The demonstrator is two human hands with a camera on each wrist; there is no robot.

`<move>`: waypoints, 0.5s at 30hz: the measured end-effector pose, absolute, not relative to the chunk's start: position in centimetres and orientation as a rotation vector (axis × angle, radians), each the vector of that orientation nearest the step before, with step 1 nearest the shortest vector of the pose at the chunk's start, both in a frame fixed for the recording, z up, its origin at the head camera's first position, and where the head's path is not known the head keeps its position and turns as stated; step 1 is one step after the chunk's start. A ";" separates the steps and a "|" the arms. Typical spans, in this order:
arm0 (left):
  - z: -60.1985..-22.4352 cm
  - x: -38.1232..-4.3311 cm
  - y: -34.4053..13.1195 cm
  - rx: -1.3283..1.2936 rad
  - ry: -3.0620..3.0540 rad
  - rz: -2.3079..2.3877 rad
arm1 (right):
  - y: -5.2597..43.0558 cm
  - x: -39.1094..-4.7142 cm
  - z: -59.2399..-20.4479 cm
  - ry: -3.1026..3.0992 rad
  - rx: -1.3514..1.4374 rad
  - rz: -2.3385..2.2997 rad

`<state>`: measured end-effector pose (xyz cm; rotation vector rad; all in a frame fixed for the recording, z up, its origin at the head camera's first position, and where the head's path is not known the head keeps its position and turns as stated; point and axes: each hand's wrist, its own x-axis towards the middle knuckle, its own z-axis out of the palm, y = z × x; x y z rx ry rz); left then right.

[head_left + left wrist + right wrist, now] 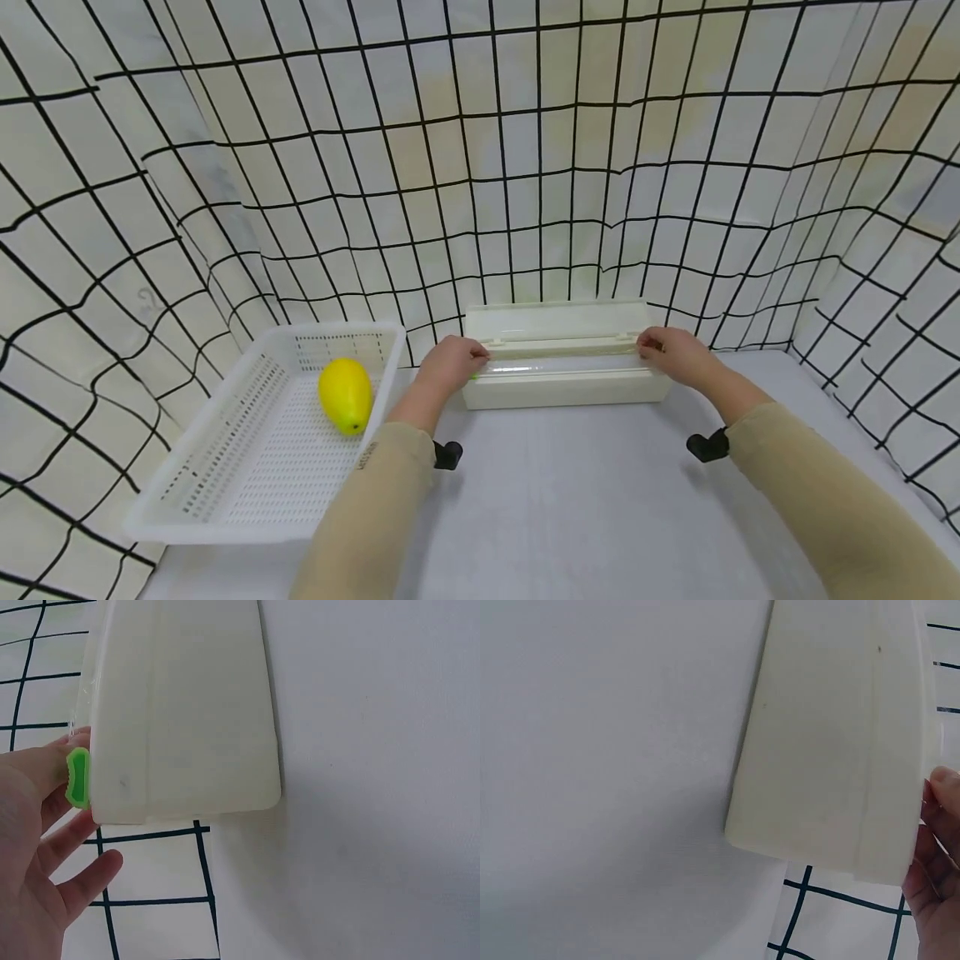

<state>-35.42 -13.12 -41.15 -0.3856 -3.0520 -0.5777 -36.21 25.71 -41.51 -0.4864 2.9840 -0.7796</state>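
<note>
1. Cream box [566, 392] lay lengthwise across the bench [585, 500] in front of the person, its lid [562, 318] raised along the far side.
2. Across the top of the box, between lid and front wall, ran a cream bar [562, 347]; clear film [83, 701] showed at the box's upper edge in the left wrist view.
3. At the box's left end, the left hand [452, 364] pinched the film between thumb and fingertip, its other fingers spread apart.
4. A bright green piece [77, 778] sat against that same end of the box, just beside the left hand.
5. At the box's right end, the right hand [671, 354] pinched the film's other side, thumb and forefinger close together.
6. Tan sleeves [375, 517] reached toward the box from the near side, a black fitting [448, 455] at each wrist.
7. Left of the box stood a white perforated basket [277, 475], which held a smooth yellow rounded item [345, 396] near the basket side closest to the box.
8. Behind the box and on both sides of it rose a black grid [537, 28] against a pale backdrop.
</note>
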 end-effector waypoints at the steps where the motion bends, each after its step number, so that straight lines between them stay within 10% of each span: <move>1: -41.2 -35.5 -13.3 -0.393 -3.056 -0.609 | 25.8 -36.2 -41.4 2.973 -0.495 -0.783; 15: -40.6 -35.8 -14.5 -0.430 -3.089 -0.814 | 26.2 -36.1 -41.2 2.954 -0.454 -0.847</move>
